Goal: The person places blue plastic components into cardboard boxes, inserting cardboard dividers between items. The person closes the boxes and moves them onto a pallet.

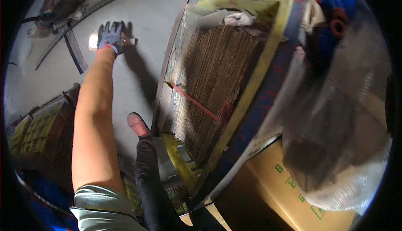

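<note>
My left hand (110, 38), in a grey glove with a red cuff edge, reaches out over the grey floor at the upper left. Its fingers are stretched forward and apart. A pale object (93, 41) with a whitish end shows beside and beneath the palm; a small dark tip sticks out on the other side. Its kind cannot be made out, nor whether the palm touches it. My right hand is out of the picture.
Right of my arm stands a yellow-edged crate (287, 11) of stacked cardboard (217, 76) tied with red strap (194, 102). A cardboard box (289, 180) and clear plastic wrap (347, 189) lie lower right. Dark strips (74, 49) lie upper left; yellow crates (39, 126) stand lower left.
</note>
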A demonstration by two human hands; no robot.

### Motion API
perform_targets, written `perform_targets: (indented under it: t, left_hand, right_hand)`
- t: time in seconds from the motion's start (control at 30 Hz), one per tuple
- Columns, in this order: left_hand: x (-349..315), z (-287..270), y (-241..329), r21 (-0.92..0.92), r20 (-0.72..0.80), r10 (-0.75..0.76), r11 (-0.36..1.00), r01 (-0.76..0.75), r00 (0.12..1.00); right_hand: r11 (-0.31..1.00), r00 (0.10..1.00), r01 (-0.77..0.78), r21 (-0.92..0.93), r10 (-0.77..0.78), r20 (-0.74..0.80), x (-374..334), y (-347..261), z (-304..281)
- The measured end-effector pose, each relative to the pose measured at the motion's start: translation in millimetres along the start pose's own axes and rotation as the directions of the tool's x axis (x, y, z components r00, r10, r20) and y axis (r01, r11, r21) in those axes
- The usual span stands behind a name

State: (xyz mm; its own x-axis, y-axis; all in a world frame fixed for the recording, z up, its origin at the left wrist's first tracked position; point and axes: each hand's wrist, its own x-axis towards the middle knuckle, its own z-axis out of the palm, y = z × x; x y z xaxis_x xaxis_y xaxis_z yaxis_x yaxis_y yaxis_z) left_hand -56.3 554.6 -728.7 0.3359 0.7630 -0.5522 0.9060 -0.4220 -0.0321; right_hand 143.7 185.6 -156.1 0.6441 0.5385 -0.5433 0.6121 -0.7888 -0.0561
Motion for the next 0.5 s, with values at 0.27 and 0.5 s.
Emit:
perform_targets:
  t: [0.27, 0.5]
  left_hand:
    - [-103, 124, 21, -0.329, 0.459, -0.128, 0.895, 0.302, 0.879]
    - [-343, 69, 80, -0.839, 0.292, -0.307, 0.372, 0.397, 0.906]
  right_hand:
    - [1.0, 1.0, 0.013, -0.001, -0.013, 0.028, 10, -1, 5]
    - [0.978, 0.984, 0.178, 0.109, -0.176, -0.033, -16, 2, -23]
